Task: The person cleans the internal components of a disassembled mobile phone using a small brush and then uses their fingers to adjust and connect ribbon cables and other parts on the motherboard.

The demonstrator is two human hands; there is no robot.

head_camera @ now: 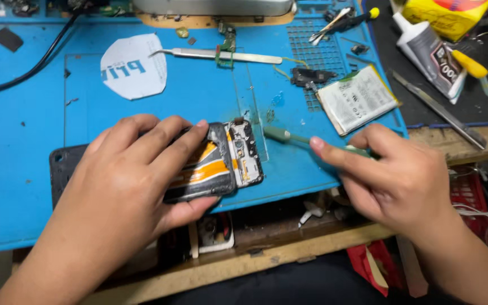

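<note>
My left hand clamps the opened phone flat on the blue mat, fingers over its back. My right hand, right of the phone, grips a green screwdriver, tip just beside the phone's top edge. Battery lies beyond, upper right of the phone.

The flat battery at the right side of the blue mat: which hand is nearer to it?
Right. The right hand, holding a green-handled screwdriver, lies just below the battery. The left hand rests on the opened phone, farther to the left.
</note>
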